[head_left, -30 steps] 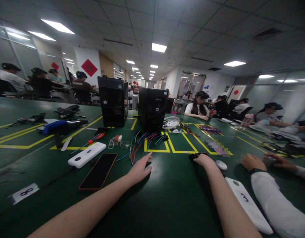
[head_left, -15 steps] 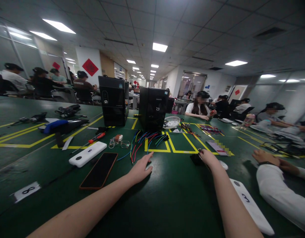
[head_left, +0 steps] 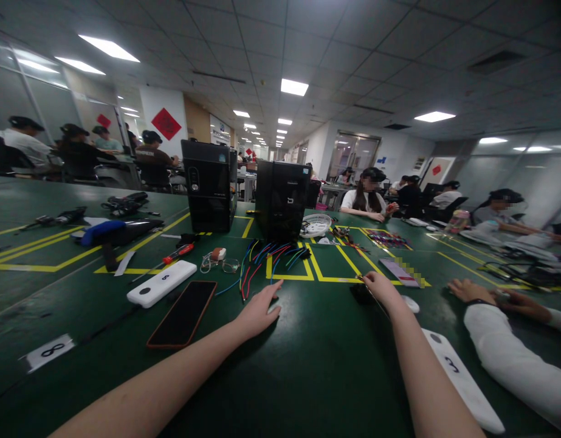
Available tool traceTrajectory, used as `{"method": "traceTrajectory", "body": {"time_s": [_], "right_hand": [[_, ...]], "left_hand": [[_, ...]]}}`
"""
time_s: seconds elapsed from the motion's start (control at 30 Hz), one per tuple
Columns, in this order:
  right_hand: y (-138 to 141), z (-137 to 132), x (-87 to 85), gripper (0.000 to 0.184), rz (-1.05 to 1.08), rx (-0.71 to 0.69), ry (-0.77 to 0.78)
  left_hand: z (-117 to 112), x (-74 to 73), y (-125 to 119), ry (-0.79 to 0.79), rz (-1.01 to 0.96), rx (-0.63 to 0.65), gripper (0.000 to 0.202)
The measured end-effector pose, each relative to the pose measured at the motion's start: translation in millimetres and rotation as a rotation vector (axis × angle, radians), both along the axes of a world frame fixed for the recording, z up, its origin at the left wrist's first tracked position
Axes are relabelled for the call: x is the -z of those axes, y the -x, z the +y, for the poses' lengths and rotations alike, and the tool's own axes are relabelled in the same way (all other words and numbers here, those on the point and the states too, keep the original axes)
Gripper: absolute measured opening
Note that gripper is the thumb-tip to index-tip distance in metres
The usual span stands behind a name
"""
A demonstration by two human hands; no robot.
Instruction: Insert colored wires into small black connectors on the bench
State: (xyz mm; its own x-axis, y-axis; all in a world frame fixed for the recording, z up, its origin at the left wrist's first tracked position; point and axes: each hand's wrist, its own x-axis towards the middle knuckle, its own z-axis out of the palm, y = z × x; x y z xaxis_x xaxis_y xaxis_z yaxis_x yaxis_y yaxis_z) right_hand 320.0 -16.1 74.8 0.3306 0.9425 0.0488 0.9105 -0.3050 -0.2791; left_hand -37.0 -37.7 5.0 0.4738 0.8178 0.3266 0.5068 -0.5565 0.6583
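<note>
My left hand (head_left: 261, 309) rests on the green table with its fingers stretched out and holds nothing. Just beyond its fingertips lies a bundle of coloured wires (head_left: 248, 286), red, blue, green and yellow. My right hand (head_left: 379, 291) is closed in a pinch, and what its fingertips hold is too small to make out. Under those fingers sits a small black object (head_left: 361, 296); I cannot tell its kind. A thin strand shows below the right palm. A white rounded object (head_left: 412, 303) is partly behind my right wrist.
Left of my left hand are a phone (head_left: 183, 315), a white power bank (head_left: 162, 285), glasses (head_left: 219, 263) and a red-handled screwdriver (head_left: 178, 254). Two black computer cases (head_left: 282, 201) stand ahead. At right lie a white numbered block (head_left: 462, 380) and a co-worker's hands (head_left: 474, 292).
My right hand has shifted slightly left over the black object. The co-worker's hands at the right have moved left along the table. My left hand stays in place.
</note>
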Motion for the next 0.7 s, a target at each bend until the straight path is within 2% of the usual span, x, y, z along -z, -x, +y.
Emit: {"method": "traceTrajectory", "body": {"time_s": [0.27, 0.43, 0.7], "right_hand": [[2.5, -4.4, -6.6, 0.024, -0.009, 0.000, -0.004], [1.1, -3.1, -3.1, 0.020, -0.024, -0.030, -0.019], [-3.5, -1.8, 2.0, 0.032, -0.040, -0.087, 0.011]], "left_hand": [[1.8, 3.1, 0.4, -0.025, -0.003, 0.008, 0.063], [2.7, 4.2, 0.3, -0.028, 0.003, 0.011, 0.063], [-0.2, -0.7, 0.6, -0.005, 0.016, 0.012, 0.062]]}}
